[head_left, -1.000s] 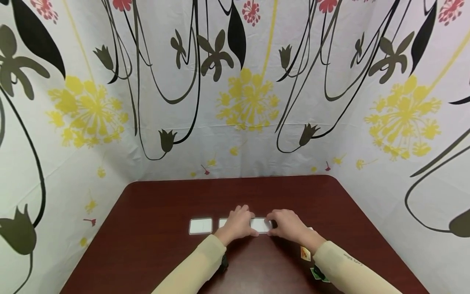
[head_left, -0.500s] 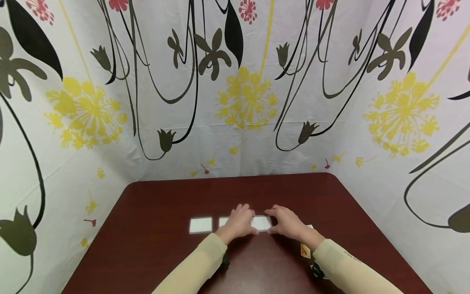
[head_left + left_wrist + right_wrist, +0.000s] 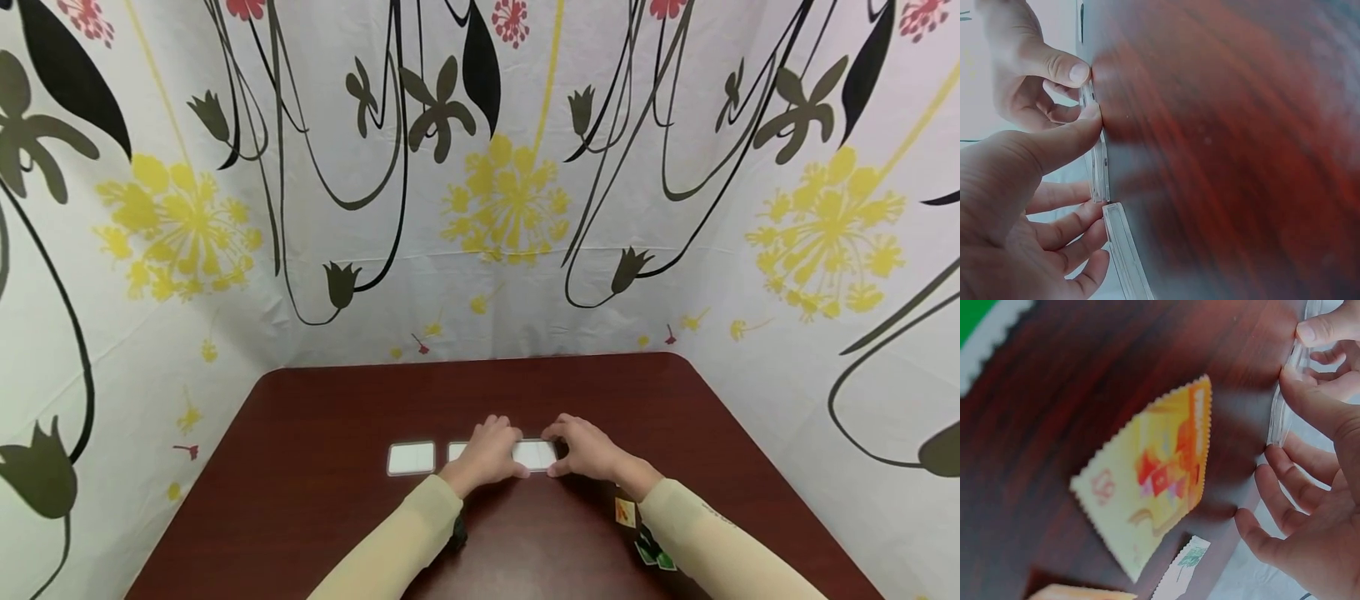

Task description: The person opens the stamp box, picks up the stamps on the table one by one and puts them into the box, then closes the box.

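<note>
Three flat, clear plastic cases with white faces lie in a row on the table. In the head view the left case [image 3: 411, 458] lies untouched, and the middle case [image 3: 457, 451] is mostly hidden behind my left hand [image 3: 489, 454]. My left hand and my right hand [image 3: 588, 450] hold the right case [image 3: 534, 455] from its two sides, thumbs at the near edge and fingers at the far edge. In the left wrist view the thumbs rest close together on the edge of this case [image 3: 1100, 169]. The neighbouring case [image 3: 1125, 250] lies beside my left fingertips.
Stamps lie under and beside my right forearm: an orange-yellow stamp [image 3: 625, 512] and green stamps [image 3: 664, 562]. In the right wrist view a small white stamp with a green tree [image 3: 1184, 567] lies close by. A flower-printed cloth [image 3: 495, 308] hangs behind the dark red table [image 3: 337, 400].
Both hands stay on the right case, with only slight shifts of the right hand. The pale stamp corner beyond the right wrist is now covered, and more of the green stamps shows.
</note>
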Available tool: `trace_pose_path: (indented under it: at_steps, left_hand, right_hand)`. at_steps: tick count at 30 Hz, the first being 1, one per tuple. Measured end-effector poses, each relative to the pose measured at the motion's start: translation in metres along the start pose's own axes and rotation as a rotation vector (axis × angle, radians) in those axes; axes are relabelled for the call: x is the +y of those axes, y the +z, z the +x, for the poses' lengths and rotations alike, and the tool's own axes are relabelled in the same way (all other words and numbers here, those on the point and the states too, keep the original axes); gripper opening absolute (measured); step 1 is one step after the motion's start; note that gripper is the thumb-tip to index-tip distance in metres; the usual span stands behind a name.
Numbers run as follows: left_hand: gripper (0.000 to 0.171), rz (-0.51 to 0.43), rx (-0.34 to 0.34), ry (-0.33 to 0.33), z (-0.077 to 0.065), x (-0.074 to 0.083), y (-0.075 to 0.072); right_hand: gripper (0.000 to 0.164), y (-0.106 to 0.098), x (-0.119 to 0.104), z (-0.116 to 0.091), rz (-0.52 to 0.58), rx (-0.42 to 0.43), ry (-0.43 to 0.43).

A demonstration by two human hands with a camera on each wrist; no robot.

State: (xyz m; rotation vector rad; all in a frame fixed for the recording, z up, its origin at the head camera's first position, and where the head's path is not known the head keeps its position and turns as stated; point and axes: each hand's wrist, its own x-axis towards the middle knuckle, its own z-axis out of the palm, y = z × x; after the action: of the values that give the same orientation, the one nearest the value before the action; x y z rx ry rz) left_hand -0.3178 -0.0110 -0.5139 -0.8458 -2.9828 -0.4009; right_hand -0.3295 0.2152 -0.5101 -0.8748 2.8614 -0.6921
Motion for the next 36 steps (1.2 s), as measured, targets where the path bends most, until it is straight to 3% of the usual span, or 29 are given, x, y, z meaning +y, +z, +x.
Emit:
trace_pose_path:
  at_steps: [6,16,27,36]
  left_hand:
    - [0.056,0.013,0.008,0.024,0.0,-0.002,-0.004]
    - [0.051,-0.054,0.013,0.018,-0.001,-0.005,-0.007]
    - [0.049,-0.099,-0.005,0.034,0.001,-0.006,-0.003]
    - [0.049,-0.112,0.005,0.05,0.0,-0.009,-0.001]
  right_hand:
    - [0.052,0.001,-0.001,0.001,-0.018,0.023,-0.008]
    - [0.051,-0.001,-0.001,0.001,0.021,0.029,-0.012]
    - [0.049,-0.002,0.006,-0.005,0.082,0.01,-0.008]
    - [0.051,-0.001,0.007,-0.007,0.07,0.012,-0.036]
